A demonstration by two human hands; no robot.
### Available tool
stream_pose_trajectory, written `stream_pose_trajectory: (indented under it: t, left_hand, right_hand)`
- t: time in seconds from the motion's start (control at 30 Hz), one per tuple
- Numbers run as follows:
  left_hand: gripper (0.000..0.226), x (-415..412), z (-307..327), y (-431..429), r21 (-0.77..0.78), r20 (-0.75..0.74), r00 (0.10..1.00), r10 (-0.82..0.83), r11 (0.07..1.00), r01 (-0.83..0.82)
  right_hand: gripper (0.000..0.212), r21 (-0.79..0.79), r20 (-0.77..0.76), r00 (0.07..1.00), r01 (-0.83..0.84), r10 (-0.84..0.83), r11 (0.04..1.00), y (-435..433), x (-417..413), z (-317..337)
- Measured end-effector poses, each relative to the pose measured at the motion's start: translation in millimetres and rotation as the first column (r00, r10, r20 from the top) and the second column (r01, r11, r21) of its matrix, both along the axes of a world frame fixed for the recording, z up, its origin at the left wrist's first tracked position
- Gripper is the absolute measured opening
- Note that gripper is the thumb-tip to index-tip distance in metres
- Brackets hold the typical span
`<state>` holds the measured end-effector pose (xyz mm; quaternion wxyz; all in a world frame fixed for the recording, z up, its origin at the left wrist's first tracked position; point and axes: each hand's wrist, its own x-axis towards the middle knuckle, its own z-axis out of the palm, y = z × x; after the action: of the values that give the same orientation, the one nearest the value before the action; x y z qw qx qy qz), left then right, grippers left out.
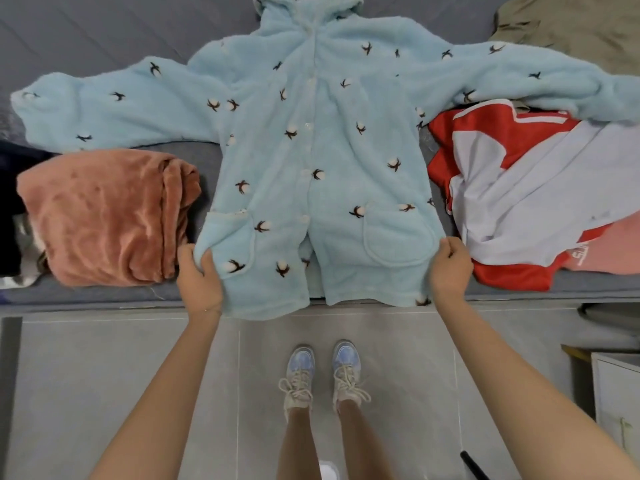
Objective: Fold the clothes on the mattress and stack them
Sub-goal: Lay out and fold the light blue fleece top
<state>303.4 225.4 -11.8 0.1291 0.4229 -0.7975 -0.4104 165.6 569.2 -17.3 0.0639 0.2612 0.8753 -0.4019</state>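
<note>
Blue jacket point(311, 150): a fleecy hooded one with small dark-and-white motifs, lying front up on the grey mattress point(86, 36), buttoned down the middle.
Sleeves: both stretched out sideways, one to each side of the mattress.
Hood: at the far end, partly cut off by the top of the view.
Hem: at the near edge of the mattress, its lowest part hanging just over that edge.
Left hand point(199, 275): at the jacket's lower left corner, beside the pocket; its fingers point(207, 263) are curled and pinch the fleece.
Right hand point(450, 268): at the lower right side of the jacket, by the other pocket; its fingers point(450, 245) are curled round the edge of the cloth.
Pink garment point(104, 216): plush, folded into a thick bundle, lying left of the jacket under its sleeve, just beside the left hand.
Red and white garment point(519, 188): unfolded and rumpled, right of the jacket, partly under the other sleeve.
Olive cloth point(581, 32): at the far right corner, beyond the sleeve.
Floor point(121, 358): grey tiles, with the person's laced shoes point(322, 372) side by side in front of the mattress.
</note>
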Motion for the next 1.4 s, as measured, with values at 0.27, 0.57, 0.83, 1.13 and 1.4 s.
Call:
stream_pose_trajectory:
  t: [0.27,0.57,0.83,1.13,1.4]
  left_hand:
    - [0.037,17,-27,-4,0.231,0.255,0.967,0.004,0.971,-0.065]
    - [0.045,49,-36,21,0.508,0.243,0.967,0.076,0.839,-0.193]
    - [0.021,39,-33,15,0.756,0.223,0.973,0.065,0.618,-0.214]
    - [0.022,53,-13,-8,0.378,-0.077,0.979,0.191,0.914,-0.149]
    - [0.026,49,-17,-9,0.399,0.084,0.995,0.059,0.913,-0.088]
  right_hand:
    - [0.038,0.069,0.17,0.968,-0.201,0.187,0.977,-2,18,-11]
    - [0.085,0.32,0.123,0.869,-0.493,0.48,0.809,-27,54,-15]
    - [0.073,0.34,0.33,0.76,-0.65,0.56,0.68,-52,61,-23]
    - [0.082,0.189,0.444,0.707,-0.674,0.55,0.714,-67,61,-23]
    - [0.073,0.204,0.326,0.723,-0.682,0.609,0.702,-100,58,-17]
